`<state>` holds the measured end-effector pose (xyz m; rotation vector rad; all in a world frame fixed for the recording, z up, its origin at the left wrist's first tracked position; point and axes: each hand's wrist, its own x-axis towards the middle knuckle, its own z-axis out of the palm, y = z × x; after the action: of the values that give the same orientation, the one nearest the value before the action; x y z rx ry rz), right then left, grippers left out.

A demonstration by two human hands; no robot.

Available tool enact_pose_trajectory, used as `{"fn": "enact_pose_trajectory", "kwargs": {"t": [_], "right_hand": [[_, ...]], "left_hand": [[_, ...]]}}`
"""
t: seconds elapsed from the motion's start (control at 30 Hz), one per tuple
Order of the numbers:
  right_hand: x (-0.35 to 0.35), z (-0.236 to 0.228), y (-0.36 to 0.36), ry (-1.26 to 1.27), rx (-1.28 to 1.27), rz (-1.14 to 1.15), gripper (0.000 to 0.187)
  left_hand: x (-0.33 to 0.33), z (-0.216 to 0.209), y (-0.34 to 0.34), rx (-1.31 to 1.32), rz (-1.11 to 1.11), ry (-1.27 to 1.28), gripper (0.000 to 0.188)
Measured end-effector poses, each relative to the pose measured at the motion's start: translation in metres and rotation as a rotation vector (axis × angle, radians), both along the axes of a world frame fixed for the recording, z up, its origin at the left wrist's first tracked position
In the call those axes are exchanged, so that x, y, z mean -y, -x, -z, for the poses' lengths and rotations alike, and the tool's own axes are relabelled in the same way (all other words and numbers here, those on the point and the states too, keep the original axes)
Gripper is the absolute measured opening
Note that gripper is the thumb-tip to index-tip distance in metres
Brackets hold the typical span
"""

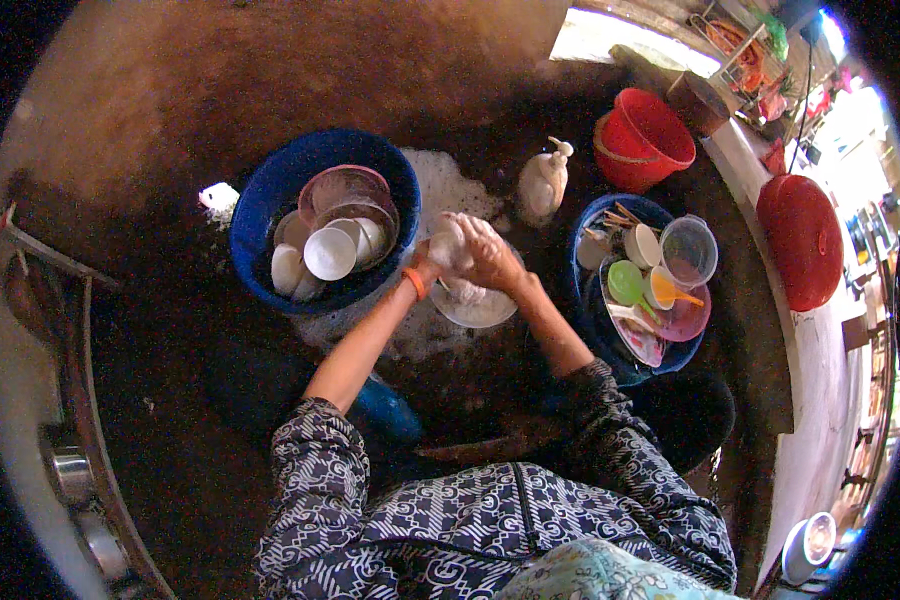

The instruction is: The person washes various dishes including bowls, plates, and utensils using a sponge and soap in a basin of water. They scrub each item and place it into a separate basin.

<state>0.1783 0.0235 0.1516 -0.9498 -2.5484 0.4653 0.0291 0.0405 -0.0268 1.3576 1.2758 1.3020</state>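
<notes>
Gripping: L hand [427, 266] closed on a pale soapy item [452, 246], prob. a bowl, can't be sure; R hand [493, 263] pressed against it, fingers bent, firm hold or not unclear.
Suds [448, 180]: item prob. light, stiff but v. slippery, maybe breakable; best held by the edge, whole palm behind.
Spot: btwn both palms, just over sudsy clear dish [494, 316]; blue tub [246, 232] w/ bowls [330, 253] to L, second blue tub [682, 358] to R.

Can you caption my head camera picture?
Foamy hands together beside white suds and a big blue tub of dishes.
</notes>
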Motion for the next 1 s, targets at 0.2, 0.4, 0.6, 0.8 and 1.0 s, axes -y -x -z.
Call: {"fn": "enact_pose_trajectory", "kwargs": {"t": [0.2,0.4,0.6,0.8,1.0], "right_hand": [[0.013,0.032,-0.006,-0.227,0.223,0.182,0.057],[-0.014,0.099,-0.034,0.358,0.092,0.706,0.053],[-0.017,0.184,-0.04,-0.356,0.023,0.243,0.036],[-0.014,0.104,-0.039,0.368,0.148,0.615,0.044],[0.011,-0.004,-0.013,0.322,-0.442,0.157,0.061]], "left_hand": [[0.018,-0.004,-0.022,-0.138,-0.113,0.008,0.04],[0.04,-0.093,-0.029,-0.208,-0.228,-0.218,0.026],[0.055,-0.134,-0.036,-0.302,-0.385,-0.472,0.038],[0.049,-0.089,-0.02,-0.261,-0.227,-0.01,0.036],[0.028,-0.027,0.016,0.108,-0.099,0.169,0.035]]}}
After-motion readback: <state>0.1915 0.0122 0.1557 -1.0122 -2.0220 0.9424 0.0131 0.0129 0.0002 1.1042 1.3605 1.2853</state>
